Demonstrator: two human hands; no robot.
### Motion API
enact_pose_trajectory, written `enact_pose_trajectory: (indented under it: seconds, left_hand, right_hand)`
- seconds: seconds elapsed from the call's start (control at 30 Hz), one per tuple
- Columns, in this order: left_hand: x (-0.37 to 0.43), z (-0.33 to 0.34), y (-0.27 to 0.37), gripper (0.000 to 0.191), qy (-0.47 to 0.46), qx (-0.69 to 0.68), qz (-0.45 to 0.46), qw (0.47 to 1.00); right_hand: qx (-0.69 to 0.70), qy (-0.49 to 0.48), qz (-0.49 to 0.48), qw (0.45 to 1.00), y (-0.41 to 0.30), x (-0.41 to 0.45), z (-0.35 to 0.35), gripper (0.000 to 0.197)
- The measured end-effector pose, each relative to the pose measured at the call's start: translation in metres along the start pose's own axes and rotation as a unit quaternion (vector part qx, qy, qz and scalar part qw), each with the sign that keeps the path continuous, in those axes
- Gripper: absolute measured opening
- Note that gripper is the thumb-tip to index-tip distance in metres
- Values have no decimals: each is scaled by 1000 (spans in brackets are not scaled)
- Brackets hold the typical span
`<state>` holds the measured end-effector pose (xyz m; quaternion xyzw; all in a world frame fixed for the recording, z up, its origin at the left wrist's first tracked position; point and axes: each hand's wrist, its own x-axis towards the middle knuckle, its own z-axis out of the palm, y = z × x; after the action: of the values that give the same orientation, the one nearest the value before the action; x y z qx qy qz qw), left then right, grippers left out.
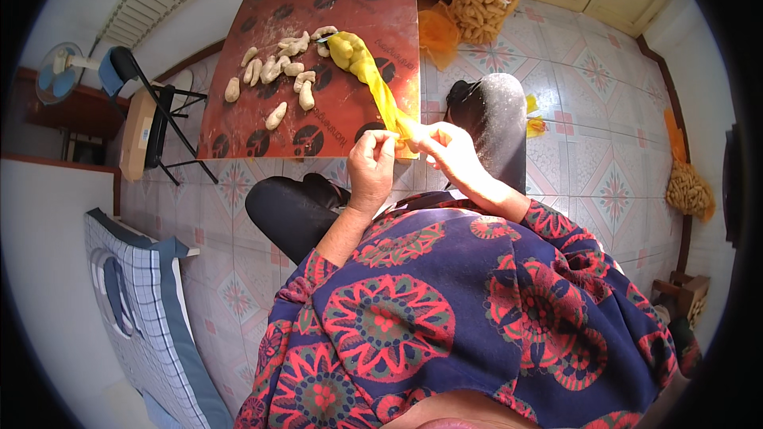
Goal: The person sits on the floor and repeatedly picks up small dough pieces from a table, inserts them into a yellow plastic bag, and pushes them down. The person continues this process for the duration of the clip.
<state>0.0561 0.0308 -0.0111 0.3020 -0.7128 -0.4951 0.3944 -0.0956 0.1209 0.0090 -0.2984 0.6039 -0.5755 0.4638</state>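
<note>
A yellow mesh bag (356, 61) lies on the reddish-brown board table (346, 113), with several pale tubers bulging in its far end. Its long, empty neck stretches towards me over the near right corner. My left hand (372, 164) pinches the end of the neck between thumb and forefinger. Right beside it, my right hand (450, 152) grips the same mesh, partly washed out by sunlight. Loose dusty tubers (271, 68), knobbly and ginger-like, are scattered left of the bag. A small blue-and-white tag (325, 39) sticks out at the bag's far end.
A full orange mesh sack of tubers (483, 3) stands beyond the table's right side, an empty orange mesh (440, 36) beside it. Another sack (688, 189) rests by the right wall. At left are a black folding chair (158, 110), a cardboard box (136, 131) and a fan (59, 71).
</note>
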Motion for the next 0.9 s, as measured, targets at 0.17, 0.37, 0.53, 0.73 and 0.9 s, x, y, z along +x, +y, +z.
enact_pose_trajectory:
  seconds: [0.17, 0.37, 0.53, 0.73, 0.9]
  left_hand:
    - [2, 1, 2, 8, 17, -40, 7, 999]
    - [7, -5, -1, 7, 31, 135, 61, 988]
    - [10, 1, 12, 8, 28, 109, 95, 989]
    - [11, -2, 18, 6, 17, 97, 108, 989]
    - [15, -8, 12, 6, 3, -93, 4, 996]
  right_hand:
    - [2, -7, -1, 1000, 1, 4, 3, 33]
    - [-22, -20, 5, 1000, -1, 4, 3, 33]
    - [-31, -36, 13, 999, -2, 8, 1, 34]
    - [-4, -96, -17, 995, -17, 16, -5, 35]
    - [34, -172, -27, 984, -21, 22, -11, 41]
